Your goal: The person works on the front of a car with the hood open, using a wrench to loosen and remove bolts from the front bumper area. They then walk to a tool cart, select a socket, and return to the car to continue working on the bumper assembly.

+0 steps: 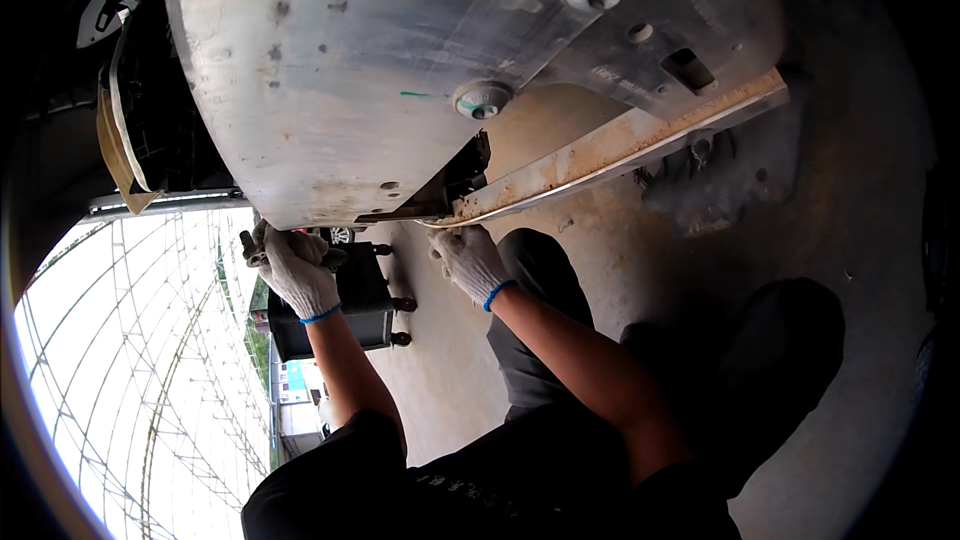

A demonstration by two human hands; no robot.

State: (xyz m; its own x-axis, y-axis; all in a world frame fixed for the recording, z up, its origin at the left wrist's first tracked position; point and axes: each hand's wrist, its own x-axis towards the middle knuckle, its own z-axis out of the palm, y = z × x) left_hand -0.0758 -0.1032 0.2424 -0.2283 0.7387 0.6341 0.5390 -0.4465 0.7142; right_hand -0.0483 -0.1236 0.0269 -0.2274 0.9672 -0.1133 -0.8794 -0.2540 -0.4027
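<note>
A large grey metal underbody plate [300, 110] with two washered bolts fills the upper view. A rusty metal rail [620, 140] runs beneath it, ending in a curved lip. My left hand [298, 270], in a white knit glove, grips a dark metal tool [253, 249] at the plate's lower left edge, partly hidden behind my fingers. My right hand [470, 265], also gloved, has its fingers curled just under the rail's curved end; what they hold, if anything, is hidden.
A black wheeled cart [350, 325] stands on the concrete floor [440, 390] below the left edge. A dark ribbed bracket [740, 170] hangs at right. My dark-clothed knees [540, 300] are below. A bright framed roof [120, 340] shows at lower left.
</note>
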